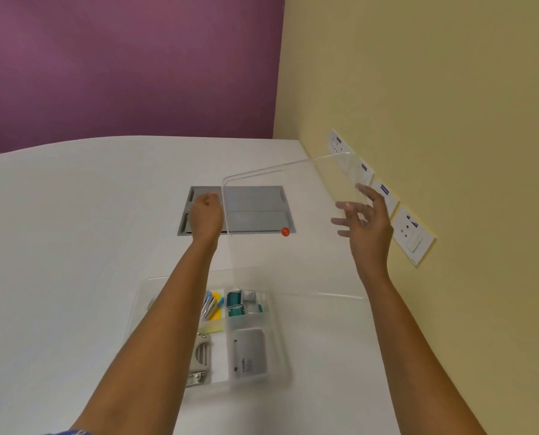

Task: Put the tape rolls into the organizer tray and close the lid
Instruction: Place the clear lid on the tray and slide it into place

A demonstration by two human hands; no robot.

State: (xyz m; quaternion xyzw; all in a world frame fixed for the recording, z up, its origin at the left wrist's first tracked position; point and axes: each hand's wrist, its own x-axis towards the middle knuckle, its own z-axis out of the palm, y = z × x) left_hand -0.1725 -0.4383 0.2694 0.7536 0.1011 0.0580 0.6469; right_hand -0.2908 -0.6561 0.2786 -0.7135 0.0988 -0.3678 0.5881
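Observation:
A clear organizer tray [280,368] sits on the white table near me. It holds pens [210,304], teal binder clips [235,304], a grey box [250,353] and a beige slotted item [202,353]. I cannot make out any tape rolls. The transparent lid [277,215] stands raised above the tray's far side. My left hand [206,215] is closed on the lid's left edge. My right hand [367,222] is at the lid's right side with its fingers spread, partly seen through the plastic.
A grey hatch panel [255,208] is set into the table behind the lid, with a small red object [285,231] at its near right corner. The yellow wall on the right carries wall sockets [414,235]. A purple wall stands behind the table.

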